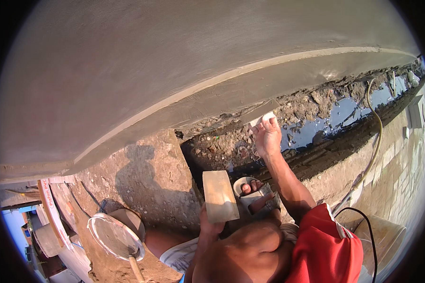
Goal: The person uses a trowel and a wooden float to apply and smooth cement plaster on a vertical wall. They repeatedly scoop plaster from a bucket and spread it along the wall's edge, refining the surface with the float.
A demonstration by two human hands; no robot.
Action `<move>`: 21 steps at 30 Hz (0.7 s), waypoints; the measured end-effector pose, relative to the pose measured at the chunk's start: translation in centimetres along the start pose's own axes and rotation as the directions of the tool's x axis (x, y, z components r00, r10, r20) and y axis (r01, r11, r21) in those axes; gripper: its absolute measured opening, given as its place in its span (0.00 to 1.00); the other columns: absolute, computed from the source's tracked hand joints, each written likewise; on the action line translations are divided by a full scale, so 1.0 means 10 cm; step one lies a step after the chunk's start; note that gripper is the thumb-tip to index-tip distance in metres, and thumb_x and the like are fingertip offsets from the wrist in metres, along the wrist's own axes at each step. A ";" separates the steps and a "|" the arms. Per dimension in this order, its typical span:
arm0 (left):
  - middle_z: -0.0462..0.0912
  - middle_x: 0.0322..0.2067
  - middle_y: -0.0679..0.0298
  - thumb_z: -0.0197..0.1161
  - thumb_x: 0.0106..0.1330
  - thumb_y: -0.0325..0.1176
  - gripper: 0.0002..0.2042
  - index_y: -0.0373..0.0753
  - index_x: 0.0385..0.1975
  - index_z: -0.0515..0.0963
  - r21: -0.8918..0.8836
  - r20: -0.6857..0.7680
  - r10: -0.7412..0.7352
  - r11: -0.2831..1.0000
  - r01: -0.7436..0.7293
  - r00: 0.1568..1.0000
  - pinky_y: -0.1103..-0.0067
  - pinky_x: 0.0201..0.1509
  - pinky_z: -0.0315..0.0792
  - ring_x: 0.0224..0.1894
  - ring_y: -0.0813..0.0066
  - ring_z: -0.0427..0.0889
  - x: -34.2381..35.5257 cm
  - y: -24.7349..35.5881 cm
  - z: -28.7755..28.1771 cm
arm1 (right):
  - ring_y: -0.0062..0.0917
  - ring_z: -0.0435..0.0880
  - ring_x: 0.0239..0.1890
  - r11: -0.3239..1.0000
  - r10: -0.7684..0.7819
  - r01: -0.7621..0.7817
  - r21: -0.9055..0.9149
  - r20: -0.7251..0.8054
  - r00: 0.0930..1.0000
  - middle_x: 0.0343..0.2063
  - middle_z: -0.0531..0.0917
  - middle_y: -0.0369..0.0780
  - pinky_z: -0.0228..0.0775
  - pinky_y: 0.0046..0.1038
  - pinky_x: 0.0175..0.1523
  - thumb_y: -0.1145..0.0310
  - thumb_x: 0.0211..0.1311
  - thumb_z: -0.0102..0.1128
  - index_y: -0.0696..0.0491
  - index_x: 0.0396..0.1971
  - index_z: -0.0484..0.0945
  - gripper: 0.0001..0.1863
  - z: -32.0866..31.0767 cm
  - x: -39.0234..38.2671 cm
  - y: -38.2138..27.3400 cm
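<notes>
My right hand [268, 134] reaches forward, its fingers closed round the pale handle of a plastering trowel [259, 112]. The trowel's flat grey blade lies at the lower edge of a smooth grey plastered wall [141, 61], just under a raised ledge [241, 70]. Nearer my body, my left hand [211, 225] grips a flat rectangular board [220, 195] from below. The board is tilted, with a thin greyish smear on its face. Most of my left fingers are hidden behind it.
A muddy trench with dark water [337, 120] runs along the wall's foot. A yellowish hose [375, 146] crosses it. At left stands a white-rimmed round container [115, 236] with a wooden handle [136, 269]. A bucket [380, 240] and black cable [370, 226] lie at right. My sandalled foot [251, 187] is beside the trench.
</notes>
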State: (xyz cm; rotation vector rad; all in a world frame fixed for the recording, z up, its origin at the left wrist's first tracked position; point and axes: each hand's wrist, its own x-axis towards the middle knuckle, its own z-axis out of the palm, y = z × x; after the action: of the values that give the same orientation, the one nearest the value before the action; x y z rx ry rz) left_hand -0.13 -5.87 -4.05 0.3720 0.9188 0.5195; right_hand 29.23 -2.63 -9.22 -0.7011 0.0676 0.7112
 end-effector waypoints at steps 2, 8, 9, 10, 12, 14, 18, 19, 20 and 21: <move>0.77 0.43 0.57 0.44 0.69 0.32 0.15 0.33 0.50 0.69 -0.007 0.001 -0.030 1.000 0.030 1.000 0.71 0.45 0.75 0.42 0.65 0.79 -0.01 0.01 0.06 | 0.23 0.74 0.45 0.999 0.051 -0.050 0.010 -0.082 0.995 0.41 0.75 0.33 0.68 0.34 0.49 0.68 0.62 0.54 0.47 0.46 0.66 0.13 -0.15 0.15 0.09; 0.77 0.43 0.56 0.45 0.68 0.32 0.15 0.33 0.50 0.69 -0.074 -0.007 -0.037 0.997 0.036 0.999 0.72 0.45 0.76 0.42 0.66 0.79 0.00 0.03 0.09 | 0.19 0.75 0.37 1.000 0.007 -0.003 0.024 -0.194 0.981 0.35 0.74 0.30 0.71 0.31 0.42 0.71 0.61 0.52 0.47 0.43 0.67 0.11 0.11 0.35 0.27; 0.77 0.43 0.56 0.45 0.68 0.32 0.15 0.33 0.50 0.69 -0.071 -0.021 -0.035 0.997 0.034 0.999 0.72 0.45 0.76 0.42 0.65 0.79 0.00 0.04 0.09 | 0.18 0.74 0.37 0.999 -0.032 0.035 0.017 -0.161 0.986 0.35 0.74 0.31 0.70 0.28 0.42 0.71 0.62 0.52 0.48 0.43 0.67 0.10 0.23 0.29 0.27; 0.77 0.43 0.56 0.45 0.68 0.32 0.15 0.33 0.50 0.69 -0.064 -0.035 -0.040 0.997 0.038 0.999 0.72 0.45 0.76 0.42 0.65 0.79 0.00 0.04 0.10 | 0.18 0.74 0.37 0.997 -0.075 0.078 0.014 -0.136 0.988 0.35 0.74 0.31 0.70 0.27 0.42 0.71 0.62 0.52 0.48 0.43 0.67 0.10 0.38 0.22 0.23; 0.77 0.44 0.56 0.45 0.68 0.32 0.15 0.33 0.51 0.68 -0.085 -0.032 -0.047 0.995 0.044 0.998 0.71 0.45 0.76 0.42 0.64 0.79 0.00 0.04 0.08 | 0.17 0.74 0.36 0.987 -0.156 0.158 0.014 -0.088 0.984 0.35 0.75 0.31 0.69 0.26 0.42 0.71 0.63 0.52 0.49 0.43 0.67 0.10 0.70 0.08 0.17; 0.77 0.44 0.56 0.45 0.68 0.32 0.15 0.33 0.51 0.68 -0.079 -0.017 -0.045 0.996 0.044 0.999 0.70 0.45 0.76 0.42 0.63 0.79 0.00 0.03 0.06 | 0.15 0.71 0.35 0.962 -0.271 0.270 0.039 0.023 0.962 0.35 0.74 0.33 0.66 0.20 0.41 0.73 0.62 0.53 0.53 0.44 0.65 0.12 1.04 -0.04 0.09; 0.77 0.44 0.56 0.45 0.68 0.33 0.15 0.33 0.51 0.68 -0.050 0.033 -0.016 0.999 0.017 0.999 0.70 0.45 0.76 0.42 0.63 0.79 -0.01 -0.01 0.01 | 0.20 0.70 0.45 0.904 -0.333 0.376 -0.203 0.214 0.918 0.41 0.72 0.39 0.64 0.26 0.51 0.71 0.65 0.52 0.59 0.50 0.64 0.16 1.71 -0.34 -0.10; 0.77 0.44 0.56 0.45 0.69 0.33 0.15 0.33 0.51 0.68 -0.051 0.053 -0.017 0.999 0.019 0.998 0.70 0.45 0.76 0.42 0.63 0.79 0.01 -0.03 0.00 | 0.20 0.70 0.46 0.910 -0.277 0.358 -0.208 0.335 0.901 0.42 0.72 0.39 0.63 0.26 0.52 0.70 0.65 0.51 0.60 0.51 0.63 0.18 1.79 -0.43 -0.16; 0.77 0.44 0.56 0.44 0.69 0.33 0.15 0.33 0.51 0.68 -0.053 0.055 -0.023 0.998 0.026 0.998 0.70 0.45 0.76 0.42 0.63 0.79 0.02 -0.05 0.01 | 0.20 0.70 0.48 0.915 -0.216 0.340 -0.217 0.448 0.868 0.43 0.72 0.40 0.63 0.27 0.54 0.70 0.65 0.51 0.60 0.53 0.62 0.19 1.81 -0.52 -0.19; 0.77 0.44 0.56 0.44 0.69 0.33 0.15 0.33 0.51 0.68 -0.054 0.052 -0.024 0.998 0.027 0.998 0.70 0.45 0.76 0.42 0.63 0.79 0.01 -0.04 0.02 | 0.21 0.70 0.48 0.917 -0.211 0.341 -0.205 0.474 0.855 0.44 0.72 0.40 0.62 0.27 0.54 0.69 0.65 0.51 0.60 0.54 0.62 0.20 1.76 -0.60 -0.21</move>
State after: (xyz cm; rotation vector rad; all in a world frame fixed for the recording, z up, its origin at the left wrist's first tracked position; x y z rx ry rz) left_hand 0.21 -6.19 -4.24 0.3223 0.8574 0.5085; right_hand 22.90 3.56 7.27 -0.7857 -0.5611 0.5882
